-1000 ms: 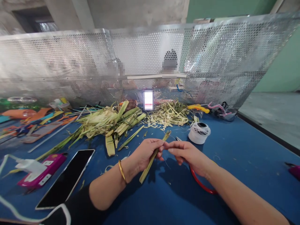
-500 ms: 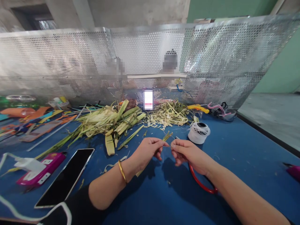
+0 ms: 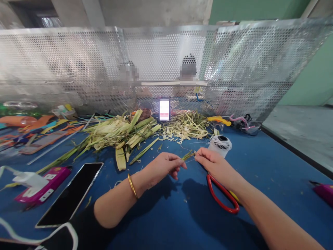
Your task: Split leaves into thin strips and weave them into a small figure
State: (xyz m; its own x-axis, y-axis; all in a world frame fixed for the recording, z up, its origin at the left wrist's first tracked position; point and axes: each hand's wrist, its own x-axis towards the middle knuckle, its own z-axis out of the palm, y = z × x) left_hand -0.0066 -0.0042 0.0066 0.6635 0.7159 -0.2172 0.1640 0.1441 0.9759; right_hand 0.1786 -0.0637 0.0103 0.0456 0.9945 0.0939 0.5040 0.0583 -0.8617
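Between thumb and fingers, my left hand [image 3: 166, 166] pinches a small bundle of green-yellow plant strips [image 3: 187, 156] that points up and to the right. My right hand [image 3: 214, 165] is closed at the bundle's tip, its fingertips pinching a thin thread [image 3: 191, 160] that runs across toward the left fingers. Whether the right fingertips also touch the bundle is hard to tell. Under the right hand lie red-handled scissors [image 3: 223, 196], their blades mostly covered by it. Just behind that hand stands a spool of white thread [image 3: 220, 145].
Husk-like plant leaves [image 3: 118, 133] and a heap of shredded strips [image 3: 188, 128] lie ahead, before a perforated metal screen [image 3: 158, 52]. At left are a phone [image 3: 70, 194] and a magenta power strip [image 3: 54, 178] with a white plug. A yellow tool [image 3: 220, 120] lies at back right.
My right hand has moved slightly right and up, to the bundle's tip. The bundle now leans further right, and more of the scissors' red handle shows.
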